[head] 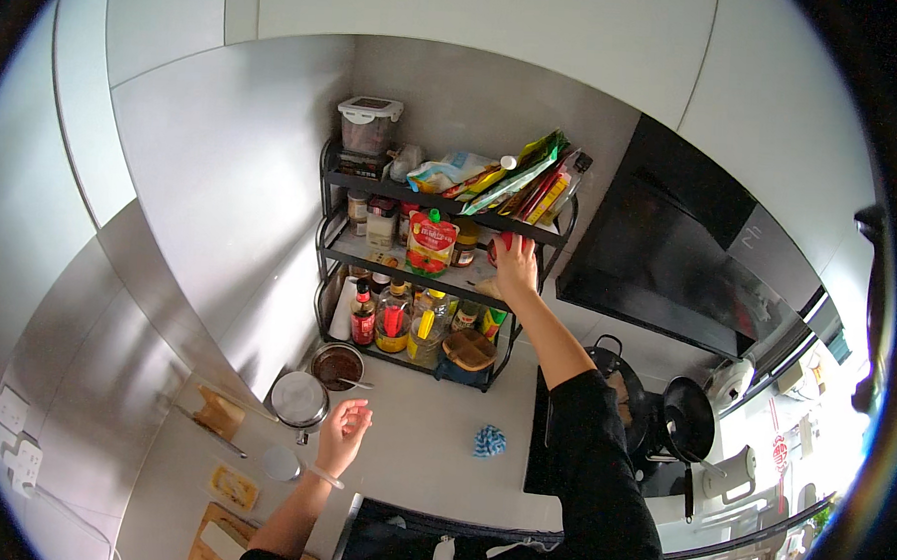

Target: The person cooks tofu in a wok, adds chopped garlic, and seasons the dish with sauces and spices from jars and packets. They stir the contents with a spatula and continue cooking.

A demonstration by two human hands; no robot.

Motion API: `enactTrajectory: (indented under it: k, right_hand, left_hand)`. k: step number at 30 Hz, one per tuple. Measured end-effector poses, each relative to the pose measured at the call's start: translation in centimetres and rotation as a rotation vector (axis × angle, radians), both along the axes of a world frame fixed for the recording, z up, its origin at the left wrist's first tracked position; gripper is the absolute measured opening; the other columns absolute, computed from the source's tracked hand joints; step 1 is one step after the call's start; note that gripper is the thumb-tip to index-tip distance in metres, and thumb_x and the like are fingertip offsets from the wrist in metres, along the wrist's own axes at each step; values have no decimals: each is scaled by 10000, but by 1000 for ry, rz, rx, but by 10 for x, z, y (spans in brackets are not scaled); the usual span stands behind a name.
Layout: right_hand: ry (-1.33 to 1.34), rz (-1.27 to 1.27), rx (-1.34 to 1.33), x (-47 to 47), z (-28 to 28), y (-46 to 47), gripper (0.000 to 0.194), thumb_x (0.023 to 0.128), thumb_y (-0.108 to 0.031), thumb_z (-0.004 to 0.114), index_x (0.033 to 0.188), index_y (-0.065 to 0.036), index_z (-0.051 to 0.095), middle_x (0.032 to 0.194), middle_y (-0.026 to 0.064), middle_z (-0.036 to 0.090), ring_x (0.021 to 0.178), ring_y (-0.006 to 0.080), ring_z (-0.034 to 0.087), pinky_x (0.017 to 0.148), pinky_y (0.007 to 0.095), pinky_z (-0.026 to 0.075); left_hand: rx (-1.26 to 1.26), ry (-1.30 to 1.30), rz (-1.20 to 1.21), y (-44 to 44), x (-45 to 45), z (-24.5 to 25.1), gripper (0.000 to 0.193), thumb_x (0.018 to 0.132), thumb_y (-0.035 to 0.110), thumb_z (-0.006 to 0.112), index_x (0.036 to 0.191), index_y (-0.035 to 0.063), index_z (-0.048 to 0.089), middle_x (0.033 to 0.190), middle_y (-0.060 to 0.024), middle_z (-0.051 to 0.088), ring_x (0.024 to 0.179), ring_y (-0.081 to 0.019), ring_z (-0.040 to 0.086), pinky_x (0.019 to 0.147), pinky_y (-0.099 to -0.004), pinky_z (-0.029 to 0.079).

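My right hand [516, 266] reaches onto the right end of the middle shelf of a black metal rack [419, 270], its fingers around a red-lidded jar [504, 241], mostly hidden by the hand. To its left stand a brown jar [464, 243] and a red ketchup pouch [432, 243] with a green cap. My left hand [344, 434] hangs over the counter with fingers loosely curled and nothing in it. Near it are a lidded metal pot [300, 400] and a bowl of dark red sauce [337, 365] with a spoon.
Bottles [392, 322] fill the bottom shelf; bags [517, 178] lean on the top one. A blue-white cloth [489, 441] lies on the counter. A frying pan [688, 418] and a wok [624, 389] are at the right, a cutting board [216, 536] at the lower left.
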State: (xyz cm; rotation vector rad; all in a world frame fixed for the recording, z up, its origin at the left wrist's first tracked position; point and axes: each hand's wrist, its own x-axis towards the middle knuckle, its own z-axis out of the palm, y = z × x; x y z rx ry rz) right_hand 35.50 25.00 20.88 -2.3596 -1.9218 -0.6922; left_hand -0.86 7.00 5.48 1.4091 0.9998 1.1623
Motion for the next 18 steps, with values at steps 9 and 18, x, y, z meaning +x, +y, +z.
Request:
enactTrajectory:
  k: [9,18]
  right_hand:
    - [234,21,-129,24,1,49,616,926,-210,552,1482,-105,309,1502,181,339,1361,318,356,1108,492,301]
    - [361,-115,-15,10,5,40,637,897,-337,611,1398,-15,387,1406,212,394,1295,393,377,1070,460,361]
  left_hand:
    - [154,-28,-49,59,6,40,220,943,88,601,1149,28,549,936,-63,642,790,-119,640,683,-238,530]
    - [534,160,180,159,27,139,271,902,92,652,1149,49,548,933,-41,634,767,-94,589,650,-221,480]
